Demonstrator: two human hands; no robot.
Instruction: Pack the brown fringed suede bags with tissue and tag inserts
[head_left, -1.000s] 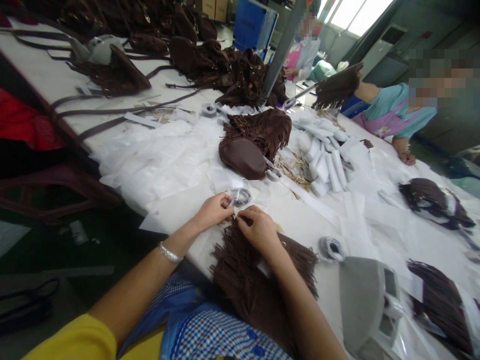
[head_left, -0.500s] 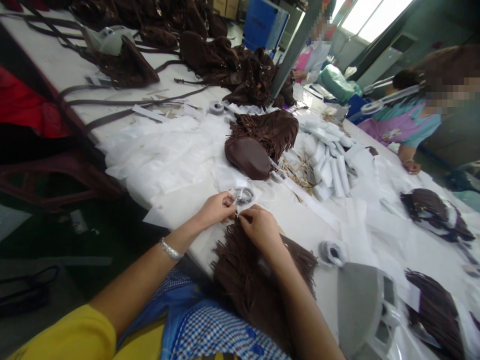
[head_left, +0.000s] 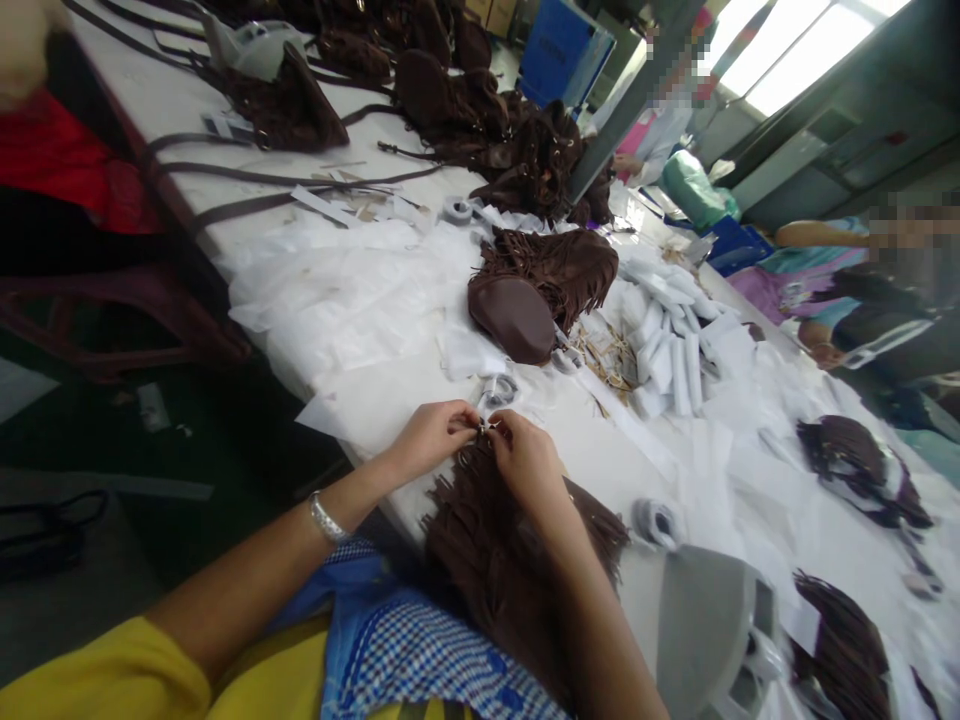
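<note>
A brown fringed bag (head_left: 495, 540) lies at the table's near edge, partly under my right forearm. Above its top end, my left hand (head_left: 439, 437) and my right hand (head_left: 525, 450) meet with fingertips pinched. Between them shows a small shiny metal fitting (head_left: 484, 428), too small to make out fully. Both hands are closed on it from opposite sides. Just beyond my fingers sits a roll of tape (head_left: 501, 388). Another fringed bag (head_left: 517, 315), its smooth oval base facing me, lies farther up the table.
White wrapping sheets (head_left: 330, 290) and rolled white paper (head_left: 667, 360) cover much of the table. A grey tape dispenser (head_left: 705, 625) and a tape roll (head_left: 655, 522) stand at right. Brown bags (head_left: 517, 140) pile up by a post (head_left: 630, 100). Co-workers are at the far side and left.
My hands have drawn level, and the metal fitting now shows between the fingertips. The view has shifted slightly, and the co-worker at right has bent lower. The fringed bag stays in place.
</note>
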